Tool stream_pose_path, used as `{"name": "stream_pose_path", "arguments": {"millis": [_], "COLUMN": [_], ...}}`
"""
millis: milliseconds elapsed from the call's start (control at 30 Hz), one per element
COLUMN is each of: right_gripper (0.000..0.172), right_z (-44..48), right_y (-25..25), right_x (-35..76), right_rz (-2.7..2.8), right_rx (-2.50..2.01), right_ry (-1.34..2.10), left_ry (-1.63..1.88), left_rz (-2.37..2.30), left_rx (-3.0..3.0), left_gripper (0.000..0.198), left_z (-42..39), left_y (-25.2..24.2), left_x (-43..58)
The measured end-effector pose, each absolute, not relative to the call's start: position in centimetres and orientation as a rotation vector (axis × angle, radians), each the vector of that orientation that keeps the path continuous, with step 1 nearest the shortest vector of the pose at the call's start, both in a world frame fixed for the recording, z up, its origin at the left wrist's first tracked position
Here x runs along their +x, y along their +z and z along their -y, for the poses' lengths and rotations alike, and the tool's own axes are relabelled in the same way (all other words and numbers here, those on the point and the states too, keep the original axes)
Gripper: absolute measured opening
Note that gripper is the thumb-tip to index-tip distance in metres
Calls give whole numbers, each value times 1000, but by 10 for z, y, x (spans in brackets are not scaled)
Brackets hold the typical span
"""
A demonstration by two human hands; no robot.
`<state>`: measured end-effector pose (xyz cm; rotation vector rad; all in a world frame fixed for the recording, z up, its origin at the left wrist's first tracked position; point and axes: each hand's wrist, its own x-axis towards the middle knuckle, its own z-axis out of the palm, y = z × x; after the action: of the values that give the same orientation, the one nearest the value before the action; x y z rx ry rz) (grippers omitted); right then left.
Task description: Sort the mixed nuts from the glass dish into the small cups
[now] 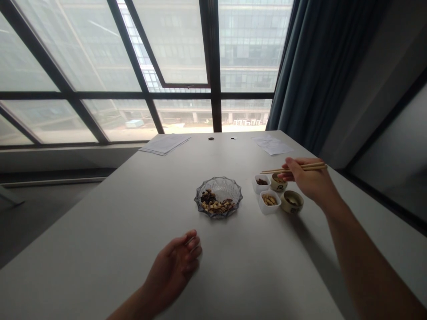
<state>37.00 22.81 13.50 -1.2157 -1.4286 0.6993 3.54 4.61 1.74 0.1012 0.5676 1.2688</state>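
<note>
From the head view, the right hand (308,178) has its grip closed on slender light wooden chopsticks (293,169), their tips held over a small square white dish (256,184) of dark food, beside a round tan ceramic cup (278,183). A second white dish (269,203) of pale pieces and a second tan cup (292,201) sit just nearer. The left hand (171,269) is open and empty, low over the pale grey counter (100,231), near a scalloped cut-glass dish (227,189) holding mixed dark and pale food (215,205).
</note>
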Motion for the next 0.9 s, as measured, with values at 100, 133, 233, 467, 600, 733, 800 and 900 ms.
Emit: {"name": "stream_pose_path", "arguments": {"millis": [100,133,233,467,600,733,800,900], "right_gripper": [37,38,41,41,41,41,41,42], "right_z": [-221,-218,-206,-186,-189,-193,-194,-194], "right_y": [141,143,146,133,121,112,108,105], "right_x": [363,360,346,311,302,300,299,297], "right_rz": [1415,1423,1526,1921,1986,1959,1941,1883], "right_rx": [-1182,-1168,-1122,-1101,-1101,-1080,-1081,-1094], "right_ry": [696,706,777,965,953,1004,1014,1024], "left_ry": [1272,1274,1267,1268,1264,1267,1267,1267], "left_rz": [-570,-568,-558,-591,-586,-591,-591,-570], "left_rx": [100,101,105,89,97,95,91,95], "left_gripper": [7,7,6,7,6,7,6,5], "left_z": [-46,-46,-46,-48,-47,-46,-46,-46], "left_y": [18,18,18,17,17,18,18,19], "left_x": [36,36,36,36,35,36,36,37]}}
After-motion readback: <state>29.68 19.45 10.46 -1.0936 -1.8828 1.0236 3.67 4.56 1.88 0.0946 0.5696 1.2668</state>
